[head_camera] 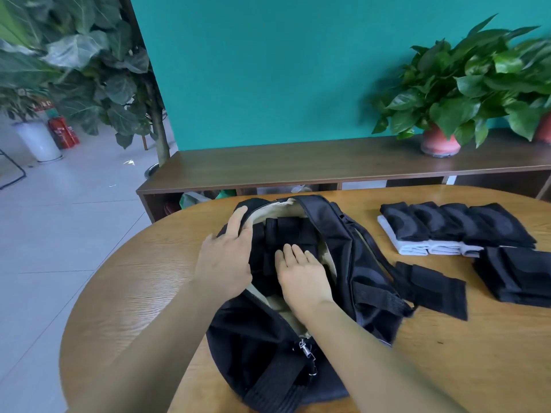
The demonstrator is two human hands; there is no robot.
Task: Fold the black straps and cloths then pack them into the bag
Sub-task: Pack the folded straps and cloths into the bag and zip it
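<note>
On the round wooden table (155,281), one black bag (354,263) lies unzipped, its pale lining exposed along the opening. Folded black straps (286,231) sit packed inside the bag at its far end; their exact count cannot be told. One metal zipper pull (305,350) hangs at the near end of the opening.

Left hand (226,257): fingers extended and flat, resting on the left rim of the bag opening, holding nothing. Right hand (301,275): fingers straight and together, palm down, pressing on the straps inside the bag.

Right of the bag, one flat black cloth (432,287) lies just beside it, touching its side. At the far right, one row of four folded black pieces (456,225) rests on white folded cloths (429,248). Nearer, at the right edge, one stack of folded black cloths (518,275) sits close to that row.

Beyond the table, one brown shelf unit (298,168) carries two potted plants (447,93) against a teal wall.
</note>
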